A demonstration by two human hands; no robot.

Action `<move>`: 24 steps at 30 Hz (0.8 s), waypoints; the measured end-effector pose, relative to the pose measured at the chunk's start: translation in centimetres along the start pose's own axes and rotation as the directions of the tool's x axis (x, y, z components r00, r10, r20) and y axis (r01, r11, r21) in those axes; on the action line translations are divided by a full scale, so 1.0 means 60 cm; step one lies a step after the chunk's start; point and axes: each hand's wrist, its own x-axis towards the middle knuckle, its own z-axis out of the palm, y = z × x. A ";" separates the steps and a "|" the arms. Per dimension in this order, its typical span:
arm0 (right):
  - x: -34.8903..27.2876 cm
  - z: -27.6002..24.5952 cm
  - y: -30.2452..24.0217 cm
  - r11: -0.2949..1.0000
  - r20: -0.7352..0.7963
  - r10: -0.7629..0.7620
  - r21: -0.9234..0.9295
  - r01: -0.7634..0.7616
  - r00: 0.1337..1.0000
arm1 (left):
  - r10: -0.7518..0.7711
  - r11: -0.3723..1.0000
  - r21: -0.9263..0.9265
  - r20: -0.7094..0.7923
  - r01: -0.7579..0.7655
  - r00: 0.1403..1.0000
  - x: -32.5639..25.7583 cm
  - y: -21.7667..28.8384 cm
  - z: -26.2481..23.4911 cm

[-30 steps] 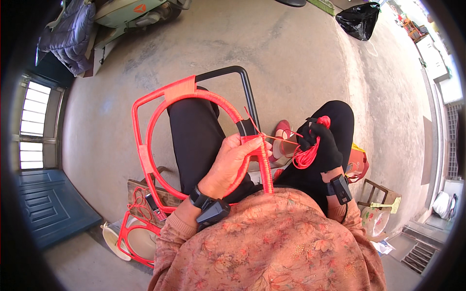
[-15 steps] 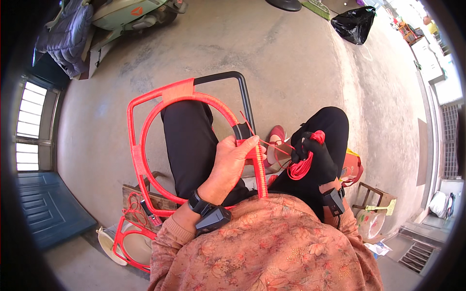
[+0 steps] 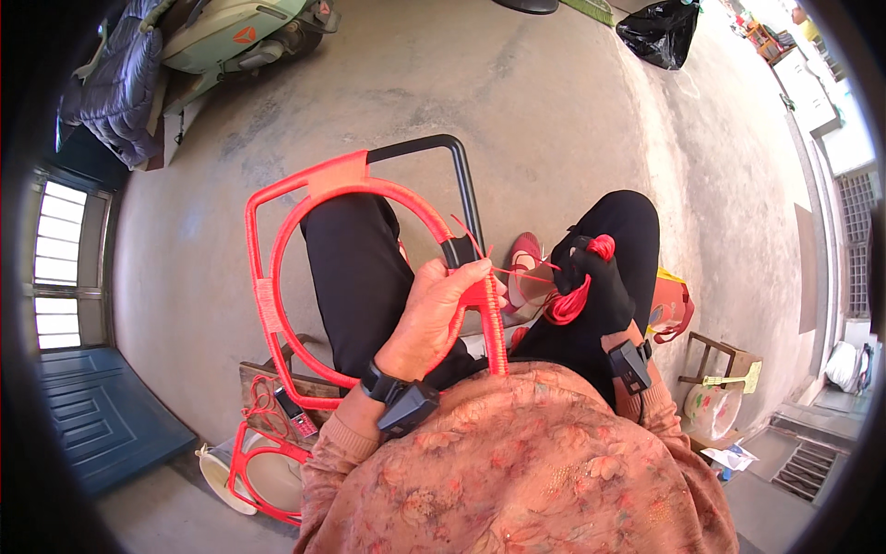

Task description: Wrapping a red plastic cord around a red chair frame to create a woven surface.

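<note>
Head view: left hand fingers clamped on red frame; right hand, gloved, fingers clamped on red cord.

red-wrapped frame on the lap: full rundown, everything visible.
The frame is a rounded-corner outer rectangle with an inner ring, mostly wound in red cord; the top-right bar is bare black. It lies tilted across the person's thighs. The left hand grips its right side beside the wrapped section; a red strand runs from there to the right hand, which holds a cord bundle.
</note>
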 end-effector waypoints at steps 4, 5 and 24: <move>0.007 -0.015 0.003 0.999 0.001 0.032 -0.015 -0.032 0.999 | 0.043 0.995 0.087 -0.055 -0.038 0.998 -0.005 0.000 0.011; 0.008 -0.017 0.001 0.998 0.016 0.057 0.031 -0.057 0.998 | 0.031 0.992 0.121 -0.076 -0.022 0.997 0.002 -0.002 0.008; 0.013 -0.089 -0.053 0.910 -0.117 -0.215 -0.384 0.155 0.970 | 0.091 0.976 0.205 -0.081 -0.072 0.993 0.000 0.001 0.010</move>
